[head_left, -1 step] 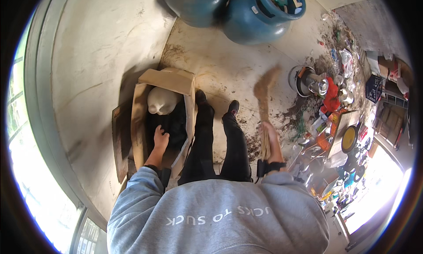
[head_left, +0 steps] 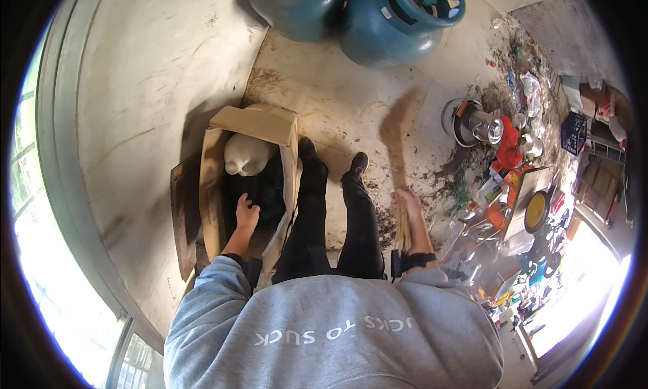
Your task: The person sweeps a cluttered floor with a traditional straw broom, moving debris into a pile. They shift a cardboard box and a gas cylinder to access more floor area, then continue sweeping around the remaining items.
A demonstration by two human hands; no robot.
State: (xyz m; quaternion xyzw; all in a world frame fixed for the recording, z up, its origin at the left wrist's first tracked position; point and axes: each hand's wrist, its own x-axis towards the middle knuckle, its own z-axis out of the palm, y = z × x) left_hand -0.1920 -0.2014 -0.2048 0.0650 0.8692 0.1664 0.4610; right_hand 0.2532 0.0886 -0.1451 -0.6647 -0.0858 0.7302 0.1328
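Note:
My right hand (head_left: 406, 203) is wrapped round the handle of a straw hand broom (head_left: 398, 136). The broom's bristles point away from me over the dirty floor, slightly blurred. To the left, my left hand (head_left: 247, 212) hovers over an open cardboard box (head_left: 289, 146), its fingers loosely bent and apart with nothing seen in them. Inside that box lie a pale, rounded object with small bumps (head_left: 244, 153), whose kind I cannot make out, and something black (head_left: 270, 193) beneath my hand.
Two blue gas cylinders (head_left: 398, 31) stand at the far side. Dirt is scattered over the floor (head_left: 337, 105). On the right are a metal pot-like container (head_left: 466, 122), a red cloth (head_left: 507, 145), a yellow round lid (head_left: 536, 212) and heaped litter. A wall (head_left: 135, 119) runs along the left.
The broom and my right hand have shifted slightly to the left. My left hand keeps its place over the box.

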